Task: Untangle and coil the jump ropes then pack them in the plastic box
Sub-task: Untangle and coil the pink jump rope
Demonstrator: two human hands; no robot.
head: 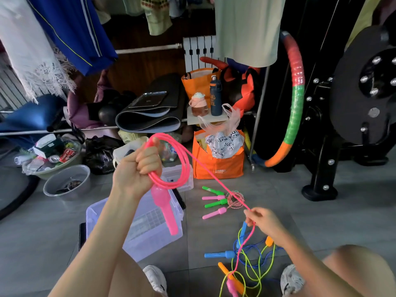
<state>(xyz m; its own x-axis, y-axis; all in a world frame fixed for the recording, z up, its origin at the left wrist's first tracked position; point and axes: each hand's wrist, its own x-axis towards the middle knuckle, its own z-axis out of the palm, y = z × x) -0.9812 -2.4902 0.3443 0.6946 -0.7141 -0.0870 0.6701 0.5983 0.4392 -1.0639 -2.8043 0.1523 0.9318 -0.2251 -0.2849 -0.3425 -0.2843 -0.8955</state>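
Nearest, right of the plastic box (94,213), the blue and yellow-green ropes (252,260) lie tangled on the floor (310,221). The pink rope (216,179) trails into them, and its far end is hard to trace near the frame's bottom edge. Just beyond, the right hand (263,221) pinches the pink rope's running length. Over the box, the left hand (137,170) fists the gathered loops, with one pink handle (165,211) dangling. The cord looks light, springy and slick, so it is best gripped where the loops cross. Right of the box's far end lie the braided ropes (234,199), seemingly bundled. The box's contents are unclear.
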